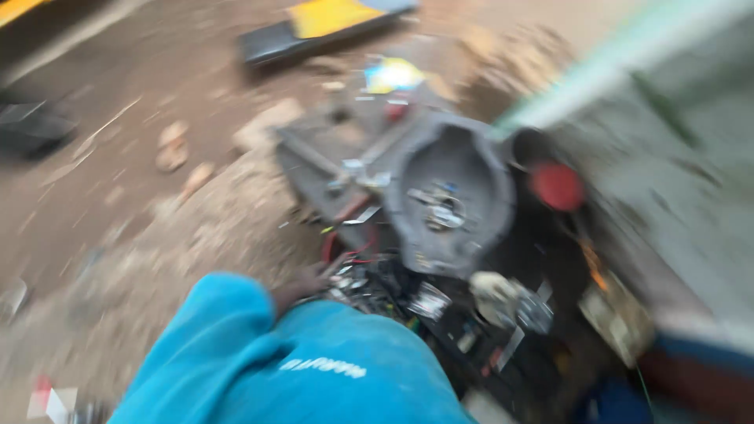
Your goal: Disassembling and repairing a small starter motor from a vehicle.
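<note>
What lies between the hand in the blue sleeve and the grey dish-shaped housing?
In the blurred head view, red wire loops and small metal scraps lie between the hand and the grey housing.

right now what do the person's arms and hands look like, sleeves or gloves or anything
One arm shows, in a loose bright blue fabric sleeve reaching to the wrist. The blue garment below it carries a small blurred white marking. The one hand in view is bare, no glove. The picture is blurred; I cannot tell which arm it is.
</note>
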